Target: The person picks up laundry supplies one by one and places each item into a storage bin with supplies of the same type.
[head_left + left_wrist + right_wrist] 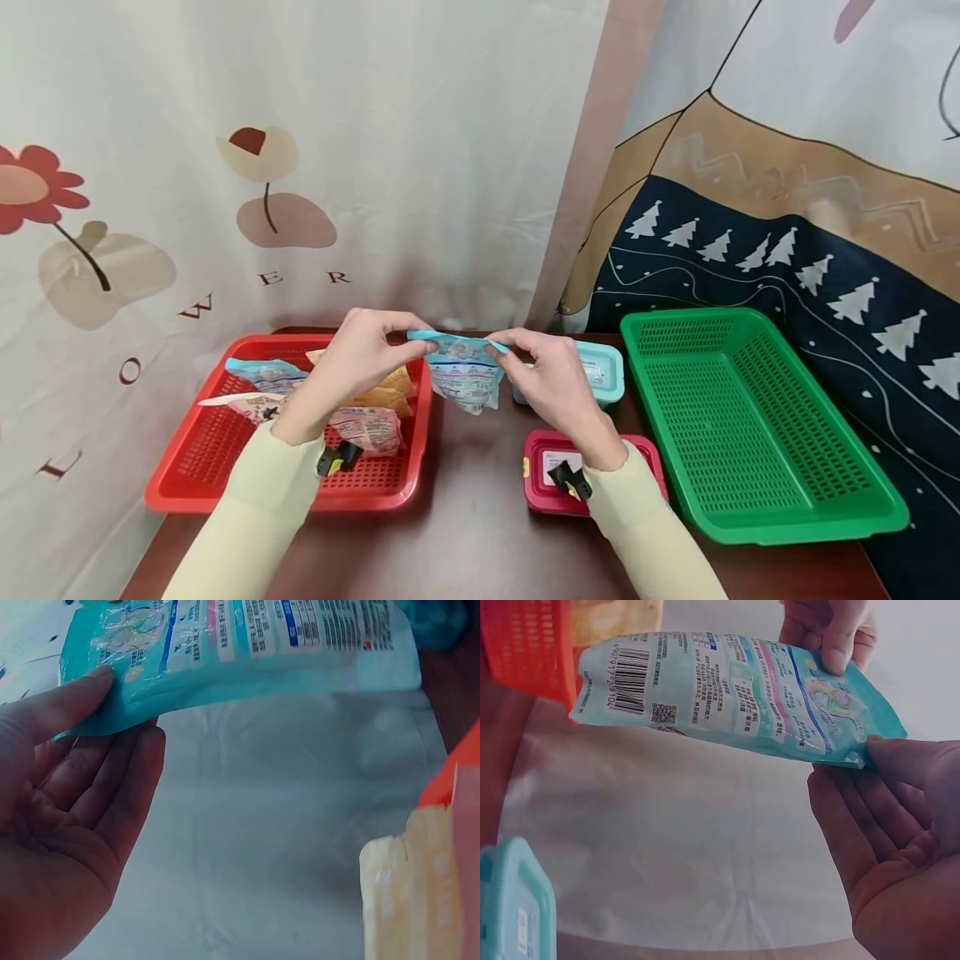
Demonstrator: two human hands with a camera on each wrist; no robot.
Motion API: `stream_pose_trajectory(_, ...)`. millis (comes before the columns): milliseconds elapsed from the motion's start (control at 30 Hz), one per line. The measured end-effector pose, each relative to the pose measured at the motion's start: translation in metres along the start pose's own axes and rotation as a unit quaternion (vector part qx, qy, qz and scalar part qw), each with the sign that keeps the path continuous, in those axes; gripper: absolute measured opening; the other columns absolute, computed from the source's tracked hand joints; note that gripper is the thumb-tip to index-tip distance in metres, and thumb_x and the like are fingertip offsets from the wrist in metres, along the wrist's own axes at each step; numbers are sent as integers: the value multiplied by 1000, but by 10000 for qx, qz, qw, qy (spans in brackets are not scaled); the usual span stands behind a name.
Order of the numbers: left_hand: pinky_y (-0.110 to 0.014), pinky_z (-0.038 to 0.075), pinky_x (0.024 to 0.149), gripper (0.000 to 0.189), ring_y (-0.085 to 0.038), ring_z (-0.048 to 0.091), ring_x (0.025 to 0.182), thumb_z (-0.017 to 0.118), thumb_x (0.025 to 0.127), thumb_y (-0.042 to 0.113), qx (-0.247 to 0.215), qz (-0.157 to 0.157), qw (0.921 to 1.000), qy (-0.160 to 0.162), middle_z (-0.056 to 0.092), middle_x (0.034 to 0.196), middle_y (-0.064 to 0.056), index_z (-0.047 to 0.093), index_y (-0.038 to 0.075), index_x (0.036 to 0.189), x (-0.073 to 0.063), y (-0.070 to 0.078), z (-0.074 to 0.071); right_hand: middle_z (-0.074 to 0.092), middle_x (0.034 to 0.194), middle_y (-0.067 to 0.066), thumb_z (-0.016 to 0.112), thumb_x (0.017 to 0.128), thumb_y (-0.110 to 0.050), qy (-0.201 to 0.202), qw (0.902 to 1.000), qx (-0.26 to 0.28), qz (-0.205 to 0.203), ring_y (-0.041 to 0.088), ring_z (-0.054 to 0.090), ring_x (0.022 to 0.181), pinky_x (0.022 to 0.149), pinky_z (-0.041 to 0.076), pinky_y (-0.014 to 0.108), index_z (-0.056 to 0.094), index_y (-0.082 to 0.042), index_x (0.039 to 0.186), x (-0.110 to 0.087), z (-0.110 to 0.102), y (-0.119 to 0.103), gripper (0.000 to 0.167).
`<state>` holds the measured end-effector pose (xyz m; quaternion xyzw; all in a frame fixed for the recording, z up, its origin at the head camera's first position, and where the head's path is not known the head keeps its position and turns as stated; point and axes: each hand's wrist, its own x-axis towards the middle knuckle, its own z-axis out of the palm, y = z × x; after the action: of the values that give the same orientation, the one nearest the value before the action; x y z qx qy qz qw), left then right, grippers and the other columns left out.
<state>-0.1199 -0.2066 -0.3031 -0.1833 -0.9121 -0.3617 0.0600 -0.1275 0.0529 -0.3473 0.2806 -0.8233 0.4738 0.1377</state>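
A light-blue plastic pouch (467, 375) printed with small text hangs between both hands above the table. My left hand (369, 354) pinches its top left corner between thumb and fingers. At the opposite top corner, my right hand (546, 375) pinches the edge the same way. The right wrist view shows the printed back of the pouch (727, 697), with a barcode near its lower end. In the left wrist view the left thumb presses on the pouch (247, 645), its fingers behind.
A red basket (416, 479) at left holds several packets (367, 427). At right stands a green basket (750, 442). A light-blue lidded box (606, 371) and a magenta lidded box (542, 492) sit between them, partly behind the right hand and arm. A printed curtain (450, 167) hangs behind.
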Motion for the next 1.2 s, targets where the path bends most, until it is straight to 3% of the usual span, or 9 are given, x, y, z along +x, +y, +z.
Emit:
stream_pose_trajectory(233,-28,54,61,13,-20,63,82,82,91,23,-750,-476,9959,149,77,96,5,82,19,103,-23,-3,3,78,99,-3,76,96,-11,13,9991,411,-56,6,69,84,76,60,27,79,-12,109,-13,6,-9,14)
stream_pose_trajectory(433,-29,57,65,12,-18,66,85,81,92,24,-1156,-535,9916,245,77,97,5,82,20,103,-41,-2,-1,78,101,-2,77,94,-8,-142,9983,559,-65,7,70,85,71,60,26,79,-12,111,-21,12,-20,17)
stream_pose_trajectory(633,-27,59,72,13,-13,69,90,82,90,15,-1122,-279,9922,475,77,98,6,83,19,102,-56,0,-7,78,104,-1,78,92,-6,-273,9971,691,-172,6,71,87,73,60,25,79,-11,111,-26,17,-31,19)
stream_pose_trajectory(867,-26,59,69,16,-14,69,79,81,89,3,-1396,83,9881,641,77,91,-4,82,16,99,-73,-2,-12,78,104,-1,77,93,-7,-373,9942,873,-500,4,71,88,74,59,22,79,-10,107,-30,25,-41,14)
stream_pose_trajectory(1000,-26,60,68,17,-15,70,79,81,88,2,-1437,-41,9871,704,77,93,-7,81,12,101,-86,-5,-16,77,105,-1,76,94,-7,-540,9918,1047,-497,4,71,92,76,58,20,79,-9,108,-33,32,-48,14)
stream_pose_trajectory(1200,-23,57,67,17,-11,67,80,83,87,6,-926,-429,9899,987,77,92,1,81,15,102,-104,-10,-19,77,108,0,76,94,-6,-810,9879,1287,-309,3,71,94,79,57,19,78,-8,111,-35,43,-56,17)
